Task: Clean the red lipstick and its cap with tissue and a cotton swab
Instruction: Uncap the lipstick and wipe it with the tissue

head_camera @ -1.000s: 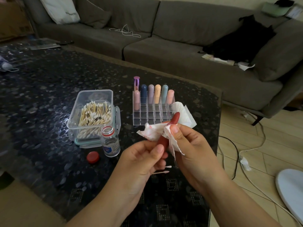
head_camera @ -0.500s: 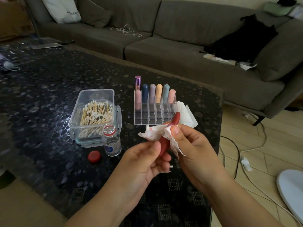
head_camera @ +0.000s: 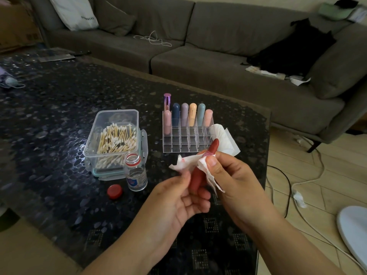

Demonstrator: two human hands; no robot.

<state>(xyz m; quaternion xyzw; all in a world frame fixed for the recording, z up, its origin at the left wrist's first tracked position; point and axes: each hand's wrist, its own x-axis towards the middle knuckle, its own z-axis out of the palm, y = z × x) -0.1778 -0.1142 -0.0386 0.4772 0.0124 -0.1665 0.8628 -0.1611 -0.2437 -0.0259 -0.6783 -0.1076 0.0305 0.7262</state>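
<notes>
Red lipstick (head_camera: pixel 198 175) held above the table (head_camera: pixel 59 116), between both hands, in front of the organizer (head_camera: pixel 187 139). Long axis runs near-upright, tilted right — rounded top end points up and away toward the sofa (head_camera: pixel 218 66), lower end down into the left palm. Left hand (head_camera: pixel 178 197) grips the lower half, fingers curled round it, thumb along the near side. Right hand (head_camera: pixel 232 175) pinches the tissue (head_camera: pixel 188 162) against the lipstick's middle, thumb in front, other fingers curled behind. Tissue is crumpled, with red smears, one flap hanging down past the right thumb.

Organizer is clear, gridded; its back rows hold seven pastel tubes (head_camera: pixel 184 116) standing upright. Folded white tissue pack (head_camera: pixel 226 139) touches its right side. Left of it, an open clear box (head_camera: pixel 115 139) full of swabs (head_camera: pixel 117 139). Small glass bottle (head_camera: pixel 136 173), uncapped, stands just in front of the box; its red cap (head_camera: pixel 114 191) lies beside it on the table. Cables (head_camera: pixel 297 185) on the floor at right.
</notes>
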